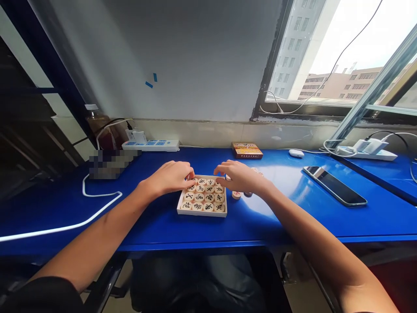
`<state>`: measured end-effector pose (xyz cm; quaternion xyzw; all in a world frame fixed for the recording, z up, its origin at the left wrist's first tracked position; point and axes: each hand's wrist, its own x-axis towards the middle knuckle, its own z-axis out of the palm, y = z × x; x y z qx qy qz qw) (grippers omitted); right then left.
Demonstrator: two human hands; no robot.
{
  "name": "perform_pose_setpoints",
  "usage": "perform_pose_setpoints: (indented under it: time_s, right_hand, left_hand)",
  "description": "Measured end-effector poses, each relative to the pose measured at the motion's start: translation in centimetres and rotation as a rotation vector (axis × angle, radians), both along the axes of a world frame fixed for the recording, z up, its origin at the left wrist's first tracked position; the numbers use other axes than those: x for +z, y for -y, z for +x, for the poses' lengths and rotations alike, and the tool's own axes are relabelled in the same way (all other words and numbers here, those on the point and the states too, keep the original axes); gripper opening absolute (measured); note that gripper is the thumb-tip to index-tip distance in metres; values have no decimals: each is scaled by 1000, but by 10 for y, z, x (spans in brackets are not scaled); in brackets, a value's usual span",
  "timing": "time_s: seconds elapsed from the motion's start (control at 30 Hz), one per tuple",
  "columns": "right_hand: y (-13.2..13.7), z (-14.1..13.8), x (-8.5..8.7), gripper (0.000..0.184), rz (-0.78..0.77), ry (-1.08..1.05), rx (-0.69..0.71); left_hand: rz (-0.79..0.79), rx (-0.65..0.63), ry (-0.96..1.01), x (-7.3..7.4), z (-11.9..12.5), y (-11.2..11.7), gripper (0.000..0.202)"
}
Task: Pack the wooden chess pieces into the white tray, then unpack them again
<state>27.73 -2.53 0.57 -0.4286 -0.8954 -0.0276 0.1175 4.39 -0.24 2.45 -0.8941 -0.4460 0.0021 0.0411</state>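
L hand (171, 176) + R hand (243, 174) at far corners of chess tray

Fingers first: L fingers curled in over far L corner of white tray (201, 213), bunched close tog; can't tell if clamped on the wall or a pc, or just resting. R thumb + forefinger bent over far R corner, small gap btwn them; contact w/ tray can't be told either. Tray sits flat on blue desk (163, 230), btwn the hands, near the front edge, filled w/ round pale pcs (198, 197) w/ black characters, four across in the near row; far corner pcs part hidden by fingers. Just R of tray, by the R wrist: loose pc w/ red mark (236, 195), a dark one (248, 194) next to it, more behind the wrist. Further out: printed box (247, 150) at back, white case (296, 153) R of it, phone (335, 186) lying flat far R, power strip (153, 145) back L
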Motion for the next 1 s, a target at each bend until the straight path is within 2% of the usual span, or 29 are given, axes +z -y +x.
perform_pose_setpoints:
  time_s: [0.17,0.33,0.57,0.73,0.87,1.0]
  right_hand:
    - [0,-2,0,23,15,-14,-2]
    - [4,-12,-5,21,22,-51,20]
    - [9,-30,-18,23,72,-79,149]
    - [8,-31,-21,23,97,-73,162]
    - [7,-31,-23,23,100,-57,155]
    - [8,-32,-23,25,85,-79,140]
  left_hand:
    - [-9,-39,64,1,0,-1,25]
    - [-124,-140,207,2,-2,-5,21]
    - [-67,16,191,6,-12,-7,22]
    - [-111,102,69,6,-5,2,26]
    - [-141,118,83,2,0,2,25]
    - [-222,77,136,1,0,-2,26]
